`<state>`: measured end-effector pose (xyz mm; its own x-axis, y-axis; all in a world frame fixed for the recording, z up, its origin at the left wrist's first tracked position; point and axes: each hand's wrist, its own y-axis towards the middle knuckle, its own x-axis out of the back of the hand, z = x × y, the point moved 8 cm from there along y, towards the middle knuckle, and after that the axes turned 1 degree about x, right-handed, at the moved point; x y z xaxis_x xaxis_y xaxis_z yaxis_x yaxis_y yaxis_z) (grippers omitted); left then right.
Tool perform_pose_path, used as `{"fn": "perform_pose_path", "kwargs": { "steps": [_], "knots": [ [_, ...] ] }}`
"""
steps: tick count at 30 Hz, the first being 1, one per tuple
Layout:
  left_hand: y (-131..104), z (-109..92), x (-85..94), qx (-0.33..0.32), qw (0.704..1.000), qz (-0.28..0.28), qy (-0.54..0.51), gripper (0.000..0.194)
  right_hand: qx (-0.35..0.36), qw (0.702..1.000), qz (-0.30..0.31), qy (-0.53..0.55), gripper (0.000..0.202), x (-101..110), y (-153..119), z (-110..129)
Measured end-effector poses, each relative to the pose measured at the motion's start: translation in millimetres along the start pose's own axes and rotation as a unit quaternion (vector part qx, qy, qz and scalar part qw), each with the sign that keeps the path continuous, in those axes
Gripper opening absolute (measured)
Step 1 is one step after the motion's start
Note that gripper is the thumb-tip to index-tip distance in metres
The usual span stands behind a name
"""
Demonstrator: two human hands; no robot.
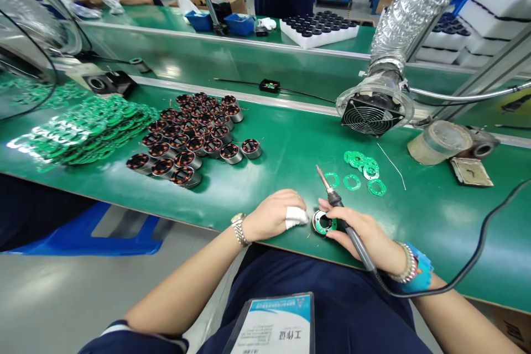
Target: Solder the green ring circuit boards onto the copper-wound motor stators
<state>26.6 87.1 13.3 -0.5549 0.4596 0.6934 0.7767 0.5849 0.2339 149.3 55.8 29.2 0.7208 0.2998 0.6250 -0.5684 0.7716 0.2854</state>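
Note:
My right hand (360, 229) holds a soldering iron (352, 238), its tip pointing up and away from me. The thumb and fingers of that same hand rest around a motor stator (316, 227) at the bench's front edge. On top of the stator lies a green ring-shaped circuit board (331, 227). Just left of it is my left hand (276, 214), fingers curled together and one wrapped in a white covering; whatever its fingertips pinch is hidden. Small wire bits lie by the stator. Several loose green ring boards (352, 182) lie beyond the iron's tip.
Rows of copper-wound stators (194, 144) stand left of centre, beside stacked green board panels (91, 127). A fume fan (371, 116) on a foil duct hangs at right, near a round container (440, 142) and a sponge holder (470, 171). The iron's cord (477, 254) crosses my right forearm.

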Motion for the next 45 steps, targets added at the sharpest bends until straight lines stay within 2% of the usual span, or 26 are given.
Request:
{"fn": "perform_pose_path", "kwargs": {
  "steps": [3,5,7,9,12,14,20,24,29,33,35,38,41,45],
  "knots": [
    [2.4,9.8,-2.3,0.084,0.987,0.0,-0.134,0.012,-0.002,1.0,0.001,-0.002,0.03,1.0,0.7,0.0],
    [3.3,13.1,-7.6,0.149,0.96,-0.028,-0.236,0.01,-0.005,1.0,0.0,-0.006,0.03,1.5,0.5,0.8],
    [3.1,14.3,-14.8,0.204,0.92,-0.066,-0.328,0.011,-0.006,1.0,-0.005,-0.01,0.031,2.0,0.4,3.2],
    [2.2,14.7,-22.2,0.248,0.884,-0.091,-0.385,0.013,0.0,0.999,-0.035,-0.017,0.031,5.3,0.7,7.3],
    [1.3,15.0,-27.4,0.28,0.86,-0.103,-0.414,0.013,0.03,0.994,-0.098,-0.042,0.027,11.2,1.5,15.0],
    [1.1,15.6,-27.0,0.285,0.854,-0.107,-0.422,0.013,0.055,0.99,-0.109,-0.069,0.029,10.2,2.8,18.4],
    [-0.6,17.2,-24.6,0.282,0.853,-0.106,-0.427,0.014,0.13,0.98,-0.05,-0.14,0.028,1.0,7.7,24.7],
    [-3.4,17.8,-25.7,0.293,0.839,-0.12,-0.442,0.022,0.127,0.977,-0.046,-0.163,0.023,-3.1,9.0,25.1],
    [-6.2,13.9,-27.5,0.285,0.831,-0.131,-0.46,0.022,0.099,0.981,-0.091,-0.14,0.022,-7.7,7.9,24.9],
    [-10.3,13.2,-28.6,0.29,0.834,-0.126,-0.451,0.017,0.028,0.988,-0.132,-0.074,0.022,10.4,3.1,21.5],
    [-12.3,15.0,-29.2,0.301,0.832,-0.128,-0.449,0.016,0.005,0.991,-0.13,-0.034,0.021,21.1,-2.4,21.4],
    [-13.8,17.9,-30.2,0.314,0.829,-0.129,-0.444,0.014,0.005,0.994,-0.107,-0.001,0.026,32.1,-11.9,26.4],
    [-14.3,20.0,-31.8,0.321,0.823,-0.129,-0.451,0.012,0.006,0.993,-0.116,0.001,0.033,42.6,-19.2,31.7],
    [-14.6,21.0,-32.6,0.322,0.819,-0.133,-0.457,0.012,-0.027,0.991,-0.125,0.035,0.023,48.1,-19.9,30.8]
  ]
}}
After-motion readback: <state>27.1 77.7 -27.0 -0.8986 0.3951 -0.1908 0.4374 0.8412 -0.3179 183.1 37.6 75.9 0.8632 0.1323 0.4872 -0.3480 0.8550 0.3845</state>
